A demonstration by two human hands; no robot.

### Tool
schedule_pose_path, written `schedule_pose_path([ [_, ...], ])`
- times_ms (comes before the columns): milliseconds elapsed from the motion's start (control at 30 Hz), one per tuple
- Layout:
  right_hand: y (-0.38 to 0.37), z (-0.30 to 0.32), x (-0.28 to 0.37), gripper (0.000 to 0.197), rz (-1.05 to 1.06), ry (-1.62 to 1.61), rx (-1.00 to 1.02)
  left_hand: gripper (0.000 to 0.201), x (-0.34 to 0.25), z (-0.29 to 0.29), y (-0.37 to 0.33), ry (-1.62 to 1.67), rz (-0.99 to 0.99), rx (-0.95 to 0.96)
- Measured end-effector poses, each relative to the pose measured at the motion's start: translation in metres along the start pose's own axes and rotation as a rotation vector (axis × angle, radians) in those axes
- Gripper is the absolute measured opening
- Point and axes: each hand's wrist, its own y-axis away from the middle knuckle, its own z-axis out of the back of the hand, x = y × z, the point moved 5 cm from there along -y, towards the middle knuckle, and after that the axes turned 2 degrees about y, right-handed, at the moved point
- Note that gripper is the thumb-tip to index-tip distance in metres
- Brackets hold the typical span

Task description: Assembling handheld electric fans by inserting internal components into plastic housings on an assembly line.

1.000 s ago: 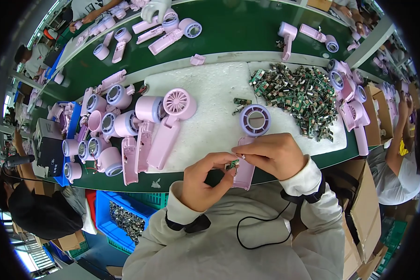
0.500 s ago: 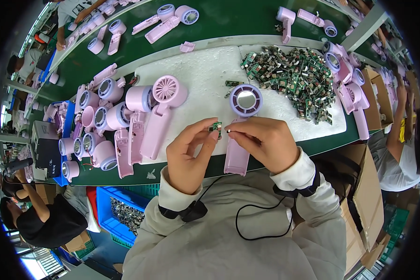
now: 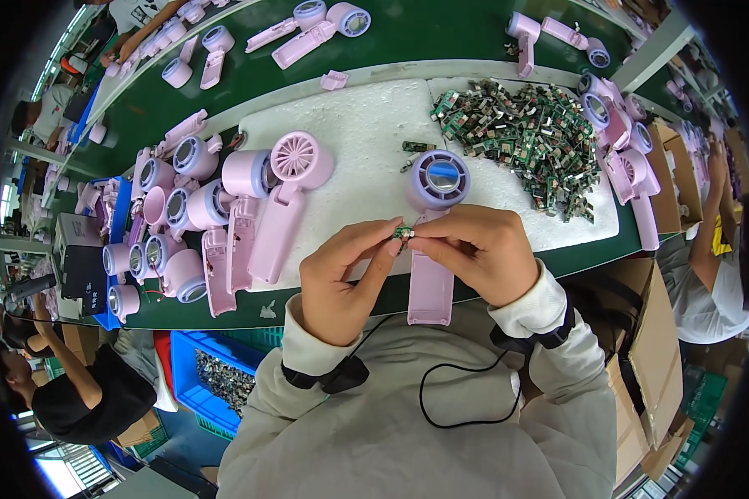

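In front of me, my left hand [image 3: 341, 279] pinches a small green circuit board [image 3: 403, 233] between thumb and fingertips. My right hand [image 3: 484, 249] meets it from the other side, thumb and forefinger pressed together at the board's right edge. Whatever tiny part those fingers hold is hidden. Just beyond and partly under the right hand lies a pink handheld fan [image 3: 431, 291], its round lavender-rimmed head [image 3: 438, 180] away from me and its handle casing towards me. Another pink fan [image 3: 276, 233] with a slotted round head lies left of my hands.
A large heap of circuit boards [image 3: 524, 141] covers the right of the white foam sheet [image 3: 358, 125]. Several pink fan bodies [image 3: 193, 204] crowd the left, and more [image 3: 620, 141] lie at right beside a cardboard box [image 3: 672, 179]. A blue bin [image 3: 193, 378] with small parts stands below the table.
My right hand's fingertips, apart from the board before, have come to it; the board has moved slightly right. The fan's handle has shifted a little right and towards me.
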Motion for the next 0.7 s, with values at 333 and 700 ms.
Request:
schedule_pose_path([
  [333,0.005,-0.01,0.003,0.018,0.11,0.2,0.057,0.03,0.01,0.007,0.011,0.1,0.165,-0.133],
  [700,0.003,-0.011,0.01,0.016,0.139,0.275,0.023,0.03,0.006,0.004,0.014,0.051,0.126,-0.126],
])
